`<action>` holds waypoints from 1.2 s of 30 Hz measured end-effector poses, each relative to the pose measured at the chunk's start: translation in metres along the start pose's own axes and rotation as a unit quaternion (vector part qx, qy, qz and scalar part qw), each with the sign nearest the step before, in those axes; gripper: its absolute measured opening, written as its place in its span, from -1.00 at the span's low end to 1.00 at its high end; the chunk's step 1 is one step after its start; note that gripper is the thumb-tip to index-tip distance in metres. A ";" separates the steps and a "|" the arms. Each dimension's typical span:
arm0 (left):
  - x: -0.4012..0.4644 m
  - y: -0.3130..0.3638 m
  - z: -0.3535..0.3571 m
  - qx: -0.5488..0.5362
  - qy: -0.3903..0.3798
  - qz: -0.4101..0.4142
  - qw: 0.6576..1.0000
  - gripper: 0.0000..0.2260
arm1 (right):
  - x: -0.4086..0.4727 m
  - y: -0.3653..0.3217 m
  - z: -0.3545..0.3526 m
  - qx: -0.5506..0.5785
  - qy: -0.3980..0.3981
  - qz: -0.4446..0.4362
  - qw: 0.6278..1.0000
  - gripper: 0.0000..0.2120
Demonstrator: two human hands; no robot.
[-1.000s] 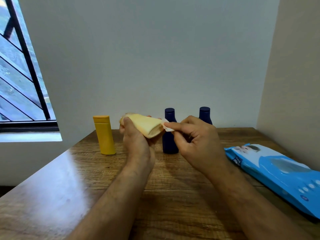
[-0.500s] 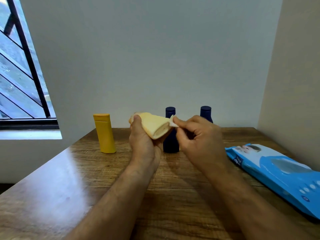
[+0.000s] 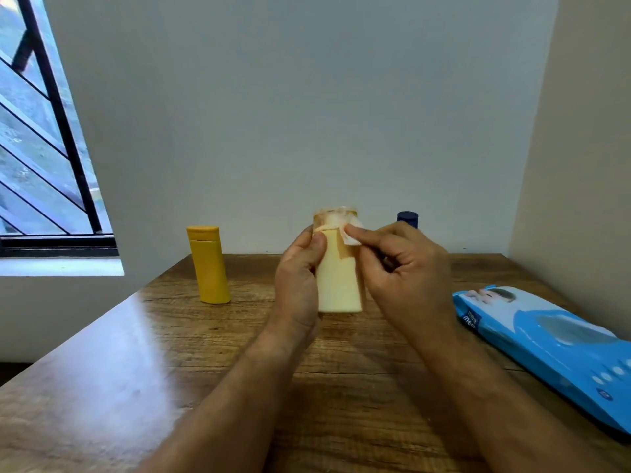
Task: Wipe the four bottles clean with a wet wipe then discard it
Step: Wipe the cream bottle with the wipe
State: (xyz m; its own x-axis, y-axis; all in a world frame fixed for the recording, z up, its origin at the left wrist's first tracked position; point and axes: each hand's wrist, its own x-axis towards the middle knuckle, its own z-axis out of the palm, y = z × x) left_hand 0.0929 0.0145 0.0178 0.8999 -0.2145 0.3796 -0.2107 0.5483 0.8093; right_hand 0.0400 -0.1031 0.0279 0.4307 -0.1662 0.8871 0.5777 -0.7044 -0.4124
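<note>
My left hand (image 3: 300,281) grips the cream bottle (image 3: 339,285) upright above the counter (image 3: 170,387), while my right hand (image 3: 406,271) pinches the wet wipe (image 3: 351,237) against its cap end. I judge I'm mid-task: the yellow bottle (image 3: 209,265) and a blue bottle (image 3: 407,218) stand behind (the fourth is hidden); discarding is left.

A brown wooden table (image 3: 102,387) fills the near part of the room and shines pale on its left side. A plain white wall (image 3: 290,114) stands at the far end. Another wall (image 3: 587,148) is on the right. A window (image 3: 30,148) with black bars is on the left.
</note>
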 end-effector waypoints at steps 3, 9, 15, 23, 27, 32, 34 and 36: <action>0.005 0.003 -0.003 -0.034 0.049 -0.001 0.998 -0.74 | -0.002 -0.002 0.000 0.045 -0.072 -0.015 0.996 -0.76; 0.000 0.007 -0.004 -0.036 0.008 -0.053 0.998 -0.53 | -0.002 -0.005 -0.001 0.078 -0.114 0.013 0.990 -0.75; -0.009 -0.002 0.003 -0.044 -0.056 -0.097 0.993 -0.40 | 0.003 -0.003 -0.002 0.072 -0.022 0.066 0.995 -0.77; 0.000 0.004 0.003 -0.097 0.005 -0.091 0.991 -0.54 | 0.000 -0.001 -0.004 -0.006 -0.109 0.016 0.994 -0.79; 0.002 0.003 -0.001 -0.078 0.014 -0.083 0.993 -0.54 | -0.003 -0.002 -0.004 -0.033 -0.188 -0.019 0.981 -0.80; -0.003 -0.002 0.003 -0.004 -0.022 -0.076 0.997 -0.52 | 0.005 0.002 -0.008 -0.041 0.000 0.028 0.999 -0.79; -0.004 -0.004 0.003 0.000 -0.040 -0.081 0.996 -0.50 | 0.007 0.005 -0.011 -0.036 0.043 0.045 0.997 -0.79; -0.004 -0.005 0.003 -0.006 -0.039 -0.082 0.996 -0.51 | 0.007 0.006 -0.012 -0.040 0.030 0.035 0.998 -0.80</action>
State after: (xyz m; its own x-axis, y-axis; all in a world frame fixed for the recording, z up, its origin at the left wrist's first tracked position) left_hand 0.0896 0.0106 0.0140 0.8895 -0.3632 0.2772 -0.0590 0.5104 0.8579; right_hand 0.0381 -0.1164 0.0339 0.4253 -0.2563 0.8680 0.4883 -0.7424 -0.4586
